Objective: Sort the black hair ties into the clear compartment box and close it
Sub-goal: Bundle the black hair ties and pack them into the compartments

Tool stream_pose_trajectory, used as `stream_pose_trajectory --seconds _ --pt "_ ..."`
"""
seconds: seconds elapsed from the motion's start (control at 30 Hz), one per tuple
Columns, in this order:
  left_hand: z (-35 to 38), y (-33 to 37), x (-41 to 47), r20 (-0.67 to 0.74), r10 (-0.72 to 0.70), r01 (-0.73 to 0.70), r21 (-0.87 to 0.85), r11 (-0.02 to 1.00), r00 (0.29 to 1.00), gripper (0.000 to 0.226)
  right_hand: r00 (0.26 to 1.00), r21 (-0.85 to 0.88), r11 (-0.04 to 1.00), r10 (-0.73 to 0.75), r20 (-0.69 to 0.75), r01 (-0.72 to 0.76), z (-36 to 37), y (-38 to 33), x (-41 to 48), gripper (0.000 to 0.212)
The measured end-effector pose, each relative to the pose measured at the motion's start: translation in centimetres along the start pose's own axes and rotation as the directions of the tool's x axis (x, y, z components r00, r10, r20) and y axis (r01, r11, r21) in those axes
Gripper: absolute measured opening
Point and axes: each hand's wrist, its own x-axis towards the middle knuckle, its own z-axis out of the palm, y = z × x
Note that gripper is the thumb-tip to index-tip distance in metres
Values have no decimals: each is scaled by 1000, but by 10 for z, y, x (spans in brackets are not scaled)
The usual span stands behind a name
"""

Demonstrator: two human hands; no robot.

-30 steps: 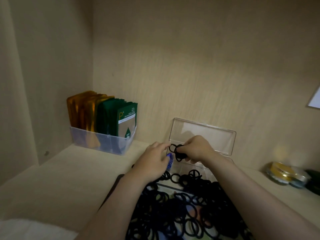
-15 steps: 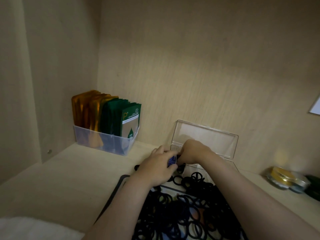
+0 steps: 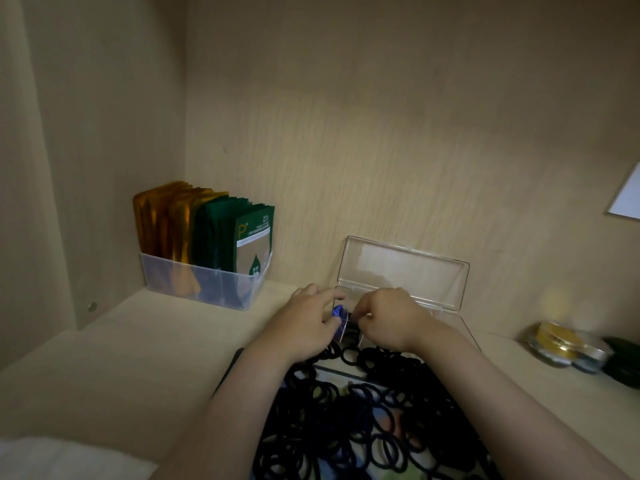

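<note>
The clear compartment box (image 3: 450,322) stands open against the back wall (image 3: 381,133), with black hair ties (image 3: 363,410) heaped at its near edge. The left hand (image 3: 304,327) rests spread fingers on its left edge. The right hand (image 3: 391,320) curls into that end, its grip hidden, and the shelf (image 3: 121,358) runs wide leftward.

Clear glossy plastic box (image 3: 403,271); matt wood-grain shelf (image 3: 121,358).

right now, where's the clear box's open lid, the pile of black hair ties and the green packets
clear box lid (image 3: 403,271): head view, middle of its panel
pile of black hair ties (image 3: 311,424): head view, centre of the heap
green packets (image 3: 221,233): head view, upper face of the stack
</note>
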Motion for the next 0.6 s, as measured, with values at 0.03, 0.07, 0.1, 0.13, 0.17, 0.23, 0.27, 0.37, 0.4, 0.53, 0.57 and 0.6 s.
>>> stream_pose_trajectory --seconds 0.03,0.07,0.1,0.13,0.17,0.23,0.27,0.37,0.4,0.53,0.57,0.6 --pt "-4 0 0 -16 -3 4 7 1000 1000 37 1000 12 1000 -7 -17 7 -1 0 -1 36" --pt "-8 0 -1 -32 -13 13 10 1000 999 33 998 34 999 -13 -54 14 -2 1 -2 36" --pt "-12 -2 -1 -46 -28 29 11 1000 999 29 994 54 998 -16 -109 22 -4 2 -5 34" --pt "-15 -4 0 -52 -51 52 14 999 997 26 983 68 997 -24 -181 37 -7 2 -7 33" --pt "-19 -7 0 -53 -76 77 25 997 996 24 966 87 994 -40 -256 64 -9 1 -10 31" --pt "-26 -14 1 -43 -126 129 83 988 991 22 940 154 977 -88 -328 145 -10 -8 -15 28" --pt "-30 -18 1 -31 -156 159 120 980 987 23 942 180 966 -123 -313 186 -9 -14 -17 28" --pt "-37 -28 -1 31 -247 237 182 954 969 31 966 135 967 -191 -176 216 8 -35 -18 21" --pt "-39 -30 -2 64 -267 253 166 953 962 31 973 82 976 -191 -127 202 15 -41 -17 15" --pt "-42 -29 -4 192 -302 294 67 953 934 20 989 -23 989 -148 11 149 39 -50 -10 19" --pt "-41 -28 -5 237 -310 302 72 951 921 21 986 -14 986 -165 7 165 42 -50 -9 22" --pt "-41 -28 -6 281 -320 305 97 947 905 27 983 -7 983 -183 3 183 44 -49 -9 26"
